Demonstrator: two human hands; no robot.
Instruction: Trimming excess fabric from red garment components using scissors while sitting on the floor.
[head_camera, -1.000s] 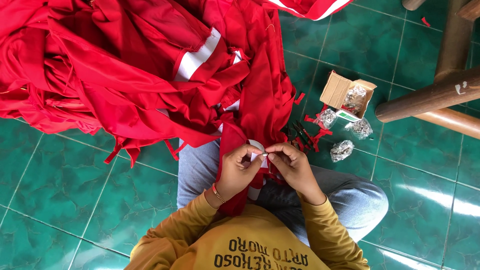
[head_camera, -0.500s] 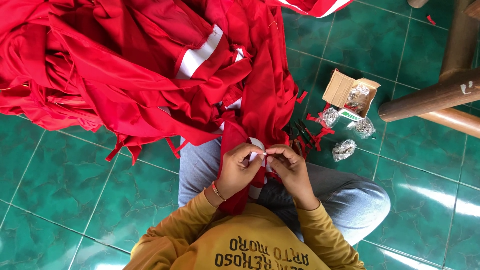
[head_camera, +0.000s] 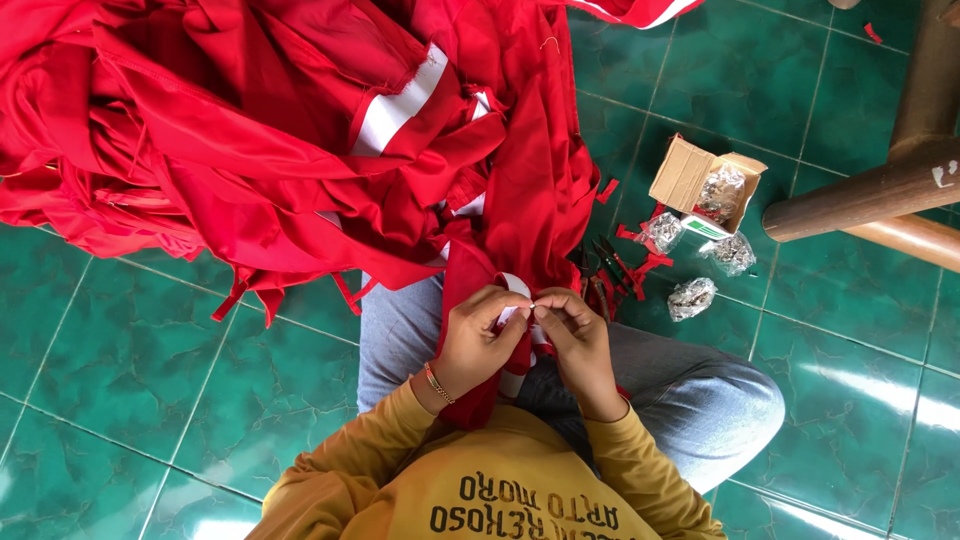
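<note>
Change: both hands are staying pinched together at the same spot on the cloth as half a second ago, with the camera view barely shifting.
Left hand (head_camera: 478, 340): fingers are curling narrow, gripping a fold of the red cloth (head_camera: 300, 140) and its white strip (head_camera: 516, 288); a thin bracelet (head_camera: 434, 383) is circling the wrist.
Right hand (head_camera: 575, 340): fingertips are pressing against the left hand's, pinching the same white strip.
Cloth: soft woven fabric is lying in a big crumpled heap ahead, trailing down over the lap into both hands, with loose ties hanging at the edge.
Floor (head_camera: 150, 380): glossy green marbled tiles are catching the light.
Box (head_camera: 700, 180): open cardboard is sitting right of the hands, well apart, holding a shiny packet.
Bags (head_camera: 690, 298): small clear crinkled pouches of silvery bits are lying by the box.
Legs (head_camera: 880, 190): round brown wood is crossing the right edge.
</note>
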